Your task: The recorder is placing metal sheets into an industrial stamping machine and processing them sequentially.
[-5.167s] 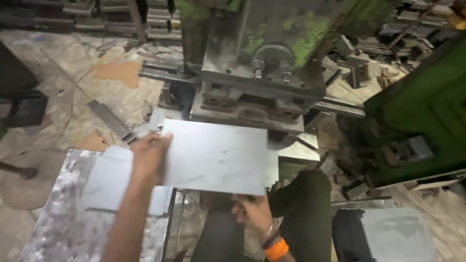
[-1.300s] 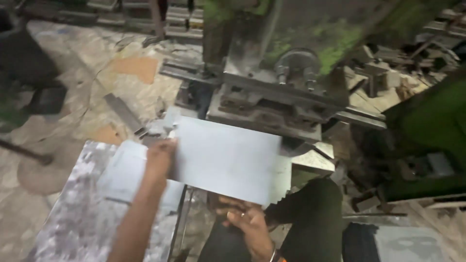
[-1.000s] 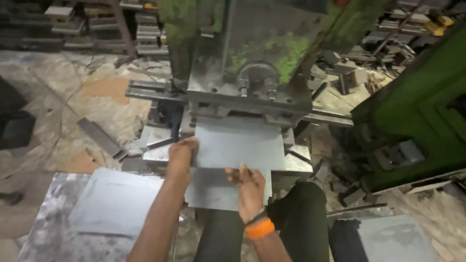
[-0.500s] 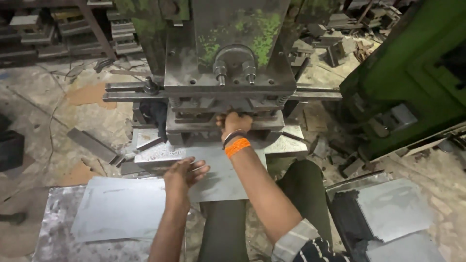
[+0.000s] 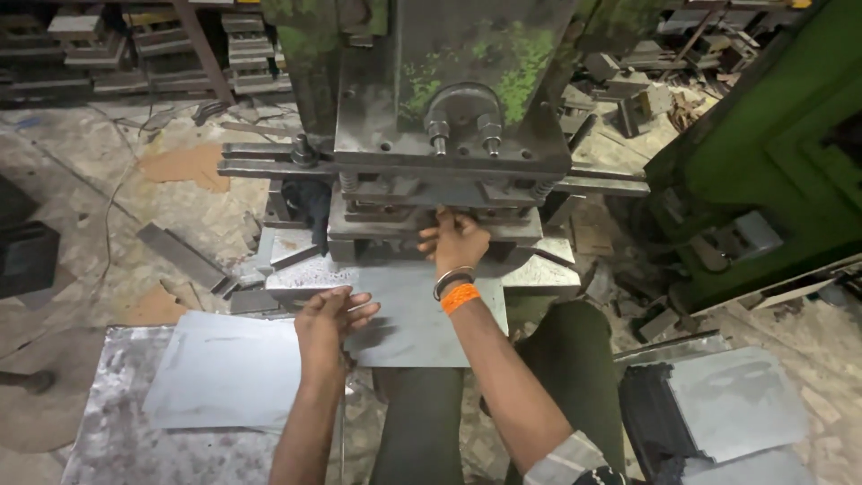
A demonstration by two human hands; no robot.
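Two hands on flat grey metal sheet (image 5: 422,314): left hand (image 5: 330,314) fingers spread, right hand (image 5: 456,241) fingers apart

Green machine (image 5: 772,153); floor scrap (image 5: 184,256) — littered.

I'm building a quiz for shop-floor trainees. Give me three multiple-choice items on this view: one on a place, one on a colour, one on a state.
1. Where does the right hand reach?
A. into the gap of the press
B. onto the floor
C. onto the stack at the left

2. What colour is the band on the right wrist?
A. blue
B. orange
C. white

3. How does the left hand meet the metal sheet?
A. lies flat on it
B. lifts it overhead
C. is well clear of it

Answers: 1 A, its fingers sit under the ram. 2 B, it is bright orange. 3 A, its open fingers rest on the sheet's left edge.
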